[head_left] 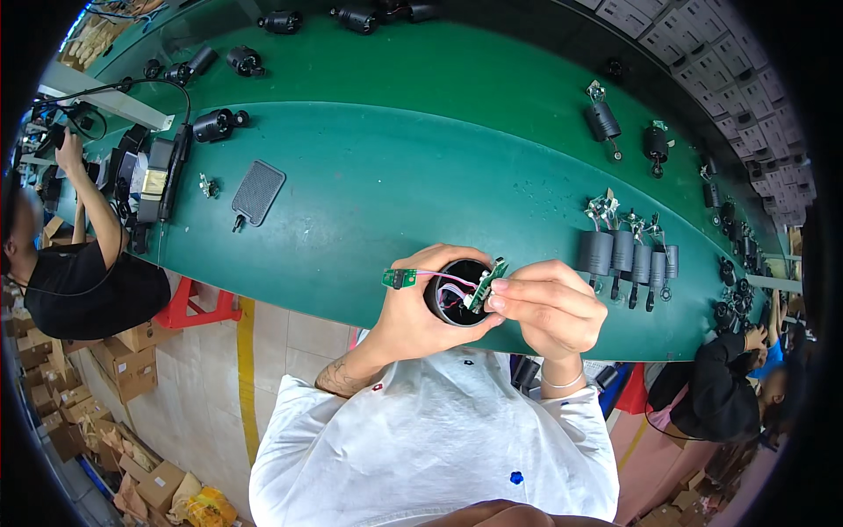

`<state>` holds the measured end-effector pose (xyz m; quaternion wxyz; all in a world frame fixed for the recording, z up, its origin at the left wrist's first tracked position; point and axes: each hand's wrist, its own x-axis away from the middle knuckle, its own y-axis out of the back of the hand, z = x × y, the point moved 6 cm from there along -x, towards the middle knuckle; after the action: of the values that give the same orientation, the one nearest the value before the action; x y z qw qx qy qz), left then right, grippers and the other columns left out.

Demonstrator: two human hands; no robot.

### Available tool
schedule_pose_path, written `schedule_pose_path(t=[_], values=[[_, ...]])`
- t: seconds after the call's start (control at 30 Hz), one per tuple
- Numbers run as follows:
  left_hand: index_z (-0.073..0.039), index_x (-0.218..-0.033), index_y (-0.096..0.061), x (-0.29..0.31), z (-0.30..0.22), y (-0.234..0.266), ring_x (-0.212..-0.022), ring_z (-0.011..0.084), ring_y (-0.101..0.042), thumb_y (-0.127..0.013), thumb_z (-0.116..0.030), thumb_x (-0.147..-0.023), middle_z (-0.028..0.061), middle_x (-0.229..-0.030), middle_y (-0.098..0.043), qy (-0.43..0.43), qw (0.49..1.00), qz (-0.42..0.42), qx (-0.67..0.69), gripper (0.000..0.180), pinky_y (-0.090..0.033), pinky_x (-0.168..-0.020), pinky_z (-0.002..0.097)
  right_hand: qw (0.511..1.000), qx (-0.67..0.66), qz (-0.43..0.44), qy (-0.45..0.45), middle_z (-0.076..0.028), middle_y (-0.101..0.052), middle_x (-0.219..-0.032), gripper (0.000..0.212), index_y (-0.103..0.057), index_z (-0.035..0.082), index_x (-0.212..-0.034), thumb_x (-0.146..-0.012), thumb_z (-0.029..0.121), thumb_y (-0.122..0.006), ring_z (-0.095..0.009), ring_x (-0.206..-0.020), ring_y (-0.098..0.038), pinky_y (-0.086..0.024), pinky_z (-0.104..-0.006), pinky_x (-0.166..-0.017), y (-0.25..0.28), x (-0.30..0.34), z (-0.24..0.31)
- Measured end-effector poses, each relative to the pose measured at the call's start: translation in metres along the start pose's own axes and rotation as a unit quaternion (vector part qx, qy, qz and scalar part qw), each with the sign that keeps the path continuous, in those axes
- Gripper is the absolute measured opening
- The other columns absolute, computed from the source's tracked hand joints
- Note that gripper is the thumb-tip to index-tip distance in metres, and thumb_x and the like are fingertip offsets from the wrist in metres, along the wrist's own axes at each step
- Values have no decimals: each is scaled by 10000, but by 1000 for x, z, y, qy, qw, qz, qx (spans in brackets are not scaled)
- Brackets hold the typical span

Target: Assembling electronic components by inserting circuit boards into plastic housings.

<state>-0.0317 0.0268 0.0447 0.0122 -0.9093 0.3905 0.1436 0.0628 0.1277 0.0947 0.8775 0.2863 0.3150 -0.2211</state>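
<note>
My left hand (408,307) is wrapped around a black cylindrical camera housing (436,303), its open end facing up. Pinched in the fingers of my right hand (553,307) is a green circuit board (489,285), tilted at the right rim of the housing. Thin pink and white wires (453,290) run from the housing's inside to this board. A smaller green board (399,278) hangs from a pink wire over my left hand. How deep the wires go inside the housing is hidden.
Several dark housings with boards sticking out (622,253) stand on the green table (351,228) at right. A grey textured plate (258,193) and a loose small board (208,185) lie at left. Black housings (244,61) rest on the far green belt. People work at both sides.
</note>
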Motion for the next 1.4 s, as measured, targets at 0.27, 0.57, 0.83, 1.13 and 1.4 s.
schedule_pose_path(t=[0.27, 0.57, 0.83, 1.13, 1.4], values=[[-39, -961, -629, 1, 3, 4, -710, 190, -594, -786, -61, -536, 57, -832, -663, 9, 1000, 17, -17, 453, -477, -657, 287, 998, 50, 36, 17, -91, -714, -880, 64, -722, -10, -748, -690, -28, -702, -197, -733, -633, -545, -254, -639, 0, -7, 8], [-60, -995, -641, -4, -4, 5, -676, 198, -561, -766, -60, -509, 46, -822, -655, -64, 989, 20, -130, 502, -455, -615, 283, 991, 82, 93, 44, -91, -695, -890, 58, -670, -13, -759, -708, -31, -692, -210, -748, -626, -531, -269, -609, -11, -6, 10], [-35, -1018, -647, -4, -1, 7, -688, 167, -569, -769, -70, -467, 62, -829, -646, -40, 998, 13, -55, 565, -471, -625, 278, 996, 38, 61, 45, -87, -700, -886, 63, -691, -4, -759, -706, -39, -685, -208, -761, -631, -537, -265, -615, -15, -6, 5], [-31, -1011, -637, -5, -3, 6, -681, 190, -582, -776, -68, -510, 65, -850, -665, -32, 997, 38, -51, 521, -472, -632, 279, 999, -26, -24, 24, -85, -716, -910, 108, -728, 14, -764, -690, -52, -687, -194, -762, -633, -550, -259, -635, 4, -11, 3], [-38, -1032, -628, -4, -1, 9, -674, 153, -621, -768, -70, -477, 49, -845, -676, 4, 999, 39, 1, 573, -497, -632, 248, 999, -5, 1, 44, -84, -718, -910, 112, -725, 7, -761, -681, -62, -690, -199, -754, -634, -555, -262, -646, -7, -10, 3]])
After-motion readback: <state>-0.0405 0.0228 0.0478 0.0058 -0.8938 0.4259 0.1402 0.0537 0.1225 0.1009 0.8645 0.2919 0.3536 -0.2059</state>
